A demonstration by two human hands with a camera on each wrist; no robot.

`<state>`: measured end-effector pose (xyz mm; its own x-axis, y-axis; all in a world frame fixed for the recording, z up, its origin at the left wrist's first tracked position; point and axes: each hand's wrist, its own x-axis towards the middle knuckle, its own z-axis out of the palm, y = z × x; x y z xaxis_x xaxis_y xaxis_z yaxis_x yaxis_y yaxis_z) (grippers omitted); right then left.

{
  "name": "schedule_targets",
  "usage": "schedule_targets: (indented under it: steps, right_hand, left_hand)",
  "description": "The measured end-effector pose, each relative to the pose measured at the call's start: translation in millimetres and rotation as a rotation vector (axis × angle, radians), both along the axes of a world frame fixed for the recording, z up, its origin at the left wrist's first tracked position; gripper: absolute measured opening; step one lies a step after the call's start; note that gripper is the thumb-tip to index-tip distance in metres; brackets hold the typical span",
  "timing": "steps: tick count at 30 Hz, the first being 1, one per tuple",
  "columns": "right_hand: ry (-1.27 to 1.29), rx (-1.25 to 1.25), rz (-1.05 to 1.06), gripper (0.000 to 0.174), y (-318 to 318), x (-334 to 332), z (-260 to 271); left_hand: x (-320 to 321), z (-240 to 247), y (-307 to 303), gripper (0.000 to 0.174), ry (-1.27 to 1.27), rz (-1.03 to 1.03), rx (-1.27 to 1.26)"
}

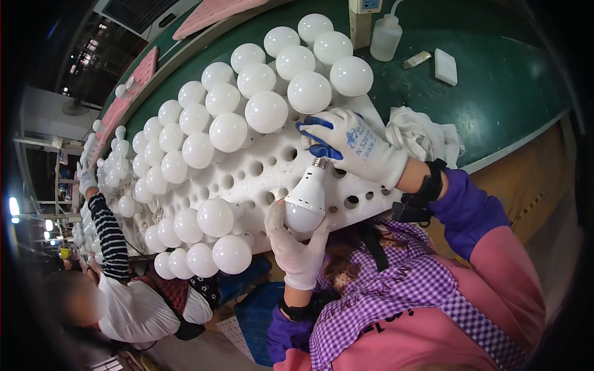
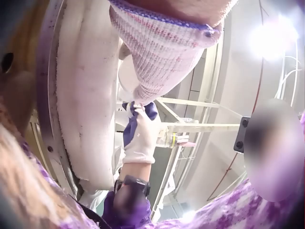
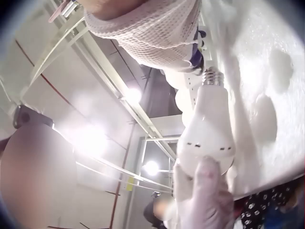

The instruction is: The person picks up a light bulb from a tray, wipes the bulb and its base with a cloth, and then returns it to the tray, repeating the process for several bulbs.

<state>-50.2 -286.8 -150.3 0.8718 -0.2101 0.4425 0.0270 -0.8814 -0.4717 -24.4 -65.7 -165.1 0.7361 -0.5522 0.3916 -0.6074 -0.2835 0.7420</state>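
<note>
In the head view, the left hand (image 1: 296, 250), in a white glove, holds a white bulb (image 1: 308, 190) by its round dome, metal base up. The right hand (image 1: 365, 148), in a white glove with blue fingers, pinches at the tip of that metal base. In the right wrist view the bulb (image 3: 208, 112) stands upright between the right hand (image 3: 152, 45) above and the left hand (image 3: 205, 202) below. The left wrist view shows the left hand (image 2: 159, 59) close, hiding most of the bulb, and the right hand (image 2: 143, 136) beyond.
A white foam board (image 1: 238, 191) with round holes carries rows of bulbs (image 1: 266, 112). On the green table (image 1: 489, 80) are a squeeze bottle (image 1: 386, 38), a white block (image 1: 445, 67) and a crumpled cloth (image 1: 421, 133). Another person (image 1: 139, 303) works at the left.
</note>
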Motion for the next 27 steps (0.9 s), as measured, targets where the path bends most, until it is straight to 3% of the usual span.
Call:
schedule_targets:
  steps: [3, 7, 11, 13, 15, 17, 21, 23, 24, 27]
  right_hand:
    - [-0.054, -0.097, -0.006, 0.034, -3.0, -23.0, 7.5]
    - [0.133, -0.353, -0.340, 0.047, -26.2, -87.1, 29.6]
    - [0.196, -0.298, -0.559, 0.045, -38.7, -123.2, -17.6]
    - [0.346, -0.068, -0.475, 0.041, -36.6, -134.5, -31.5]
    - [0.223, -0.147, -0.407, 0.038, -44.1, -136.5, -37.5]
    - [0.141, 0.149, -0.448, 0.036, -40.0, -135.5, -11.7]
    - [-0.010, -0.006, -0.258, 0.039, -2.6, -133.0, 45.2]
    - [-0.013, -0.141, -0.063, 0.039, 16.5, -127.8, 41.7]
    - [-0.033, -0.264, -0.068, 0.035, 25.8, -122.7, 24.6]
    - [0.019, -0.087, -0.153, 0.033, 0.3, -113.7, 9.1]
  left_hand:
    - [-2.3, -3.4, 2.3, 0.081, 0.021, 0.011, -0.013]
    - [-5.5, -4.7, -1.5, 0.083, 0.001, -0.045, -0.064]
    - [-10.4, -5.4, -11.5, 0.081, 0.001, -0.133, -0.075]
    - [-12.8, -1.1, -18.6, 0.080, -0.051, -0.170, -0.049]
    - [-13.4, 4.8, -25.0, 0.079, -0.109, -0.210, -0.023]
    - [-16.5, 7.8, -31.8, 0.078, -0.171, -0.251, 0.012]
    - [-18.8, 6.6, -41.7, 0.078, -0.203, -0.282, 0.019]
    - [-20.4, 5.2, -43.9, 0.077, -0.233, -0.281, 0.038]
    - [-20.8, 4.2, -45.1, 0.077, -0.231, -0.282, 0.039]
    - [-21.7, 1.7, -45.1, 0.077, -0.218, -0.281, 0.030]
